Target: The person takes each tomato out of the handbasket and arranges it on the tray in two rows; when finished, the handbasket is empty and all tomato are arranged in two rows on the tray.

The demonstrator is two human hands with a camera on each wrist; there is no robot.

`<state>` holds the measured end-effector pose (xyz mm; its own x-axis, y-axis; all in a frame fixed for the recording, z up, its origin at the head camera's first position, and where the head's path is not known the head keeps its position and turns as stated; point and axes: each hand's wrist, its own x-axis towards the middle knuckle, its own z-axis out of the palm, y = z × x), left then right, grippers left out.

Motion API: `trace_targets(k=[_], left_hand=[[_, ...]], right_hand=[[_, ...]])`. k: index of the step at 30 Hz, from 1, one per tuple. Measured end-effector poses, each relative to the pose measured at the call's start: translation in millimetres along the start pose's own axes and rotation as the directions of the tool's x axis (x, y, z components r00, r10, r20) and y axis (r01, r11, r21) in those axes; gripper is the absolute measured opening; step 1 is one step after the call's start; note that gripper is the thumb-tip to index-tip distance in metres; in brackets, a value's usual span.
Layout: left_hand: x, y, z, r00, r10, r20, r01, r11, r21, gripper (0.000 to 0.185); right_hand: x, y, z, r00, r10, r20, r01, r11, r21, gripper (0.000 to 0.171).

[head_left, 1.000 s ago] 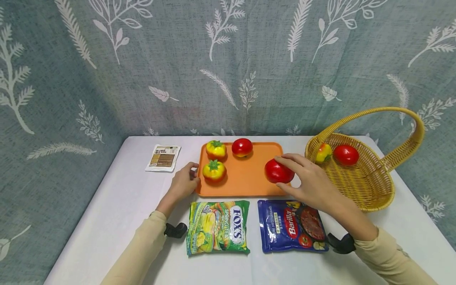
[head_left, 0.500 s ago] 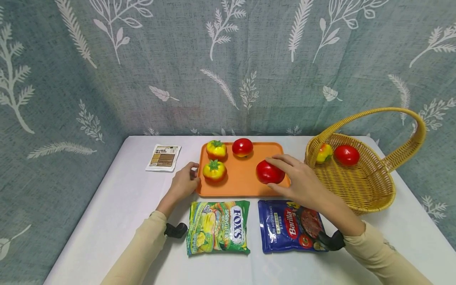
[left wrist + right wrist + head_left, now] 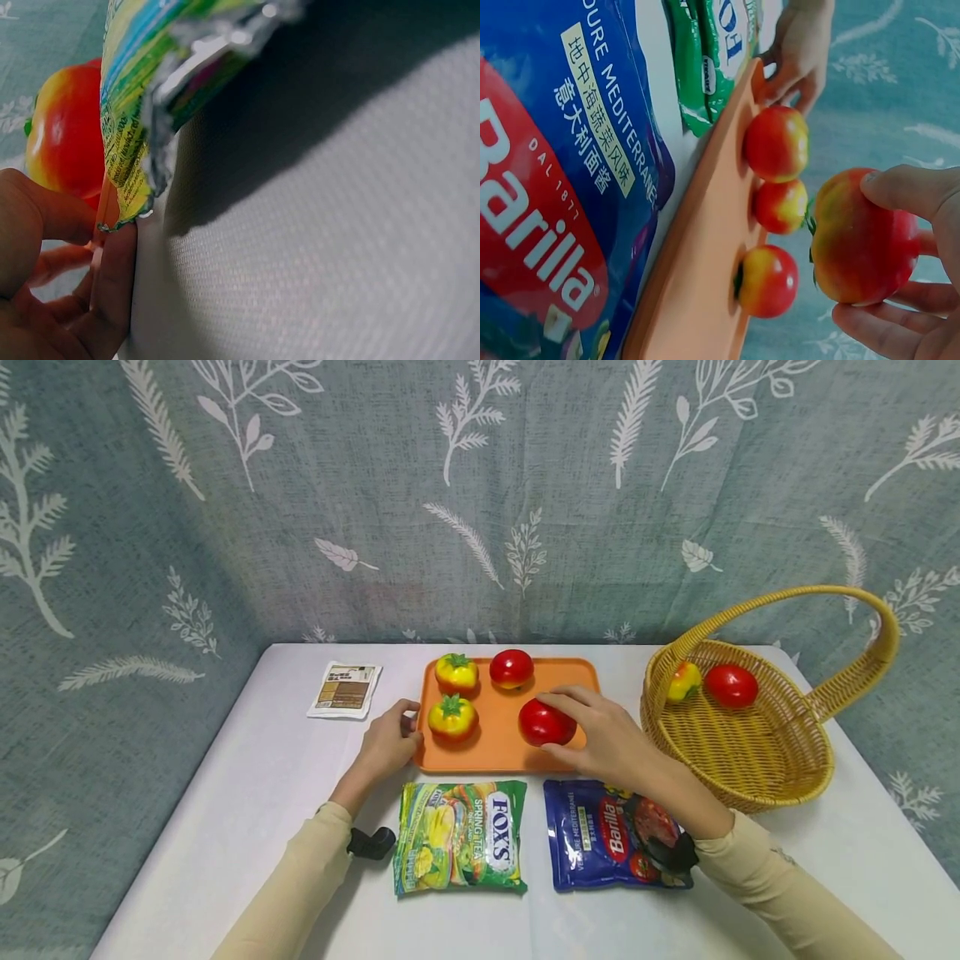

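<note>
While the left hand (image 3: pixel 390 745) steadies the left edge of the orange tray (image 3: pixel 501 752) with curled fingers, the right hand (image 3: pixel 603 739) pinches a red tomato (image 3: pixel 544 722) between thumb and fingertips just above the tray's right half. Two yellow tomatoes (image 3: pixel 452 717) and another red one (image 3: pixel 512 668) sit near the tray's far-left corner. A wicker basket (image 3: pixel 750 760) at the tabletop's right edge holds two more fruits. By the look of it, the carrying step is under way; the next move calls for a gentle set-down on bare tray, then loosened fingers.
</note>
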<state>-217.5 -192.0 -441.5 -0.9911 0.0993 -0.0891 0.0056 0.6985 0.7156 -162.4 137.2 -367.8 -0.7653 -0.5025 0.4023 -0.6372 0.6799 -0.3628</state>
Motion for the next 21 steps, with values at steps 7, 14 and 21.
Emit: trace_targets(k=[7,14,21], left_hand=[[-0.9,0.4,-1.2,1.000,0.013,0.002,-0.013,1.000,-0.003,0.048],[-0.6,0.7,-1.3,1.000,-0.002,0.000,0.002,1.000,0.007,0.048],[0.1,-0.6,0.2,1.000,0.008,-0.007,-0.008,1.000,0.012,0.046]], right_hand=[[6,1,9,1.000,-0.001,0.010,0.001,1.000,0.006,0.060],[14,7,20,0.999,0.003,0.037,-0.004,1.000,0.018,0.057],[20,10,33,0.995,0.037,0.098,-0.038,0.999,0.004,0.059]])
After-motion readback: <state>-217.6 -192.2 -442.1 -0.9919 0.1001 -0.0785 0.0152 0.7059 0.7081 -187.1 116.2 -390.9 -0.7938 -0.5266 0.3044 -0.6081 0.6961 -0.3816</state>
